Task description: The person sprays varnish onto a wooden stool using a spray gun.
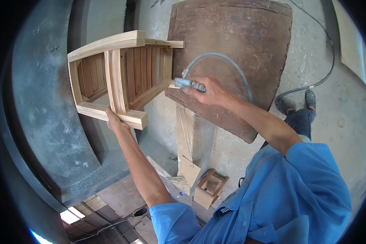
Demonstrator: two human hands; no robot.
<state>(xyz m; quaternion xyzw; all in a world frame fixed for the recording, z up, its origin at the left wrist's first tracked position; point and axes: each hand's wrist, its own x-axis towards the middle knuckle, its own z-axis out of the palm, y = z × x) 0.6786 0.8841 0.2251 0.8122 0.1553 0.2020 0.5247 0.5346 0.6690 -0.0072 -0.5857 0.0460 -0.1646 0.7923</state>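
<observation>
Blue-sleeved, a person steadies a pale wooden, chair-like frame with brown slats (120,77), the left hand (117,122) closed around its lower rail beside a crosspiece. The right hand (205,90) is clamped on a silver metal hand tool (187,83) near the frame's right end; whether tool and wood touch cannot be told. A grey-blue hose (232,62) loops from the tool across a worn brown sheet (227,34). A small slatted wooden piece (209,190) sits below, well apart from the frame.

Bright blue shirt (272,195), pale honey-toned wooden frame (126,81), mottled dark-brown board (232,44).
</observation>
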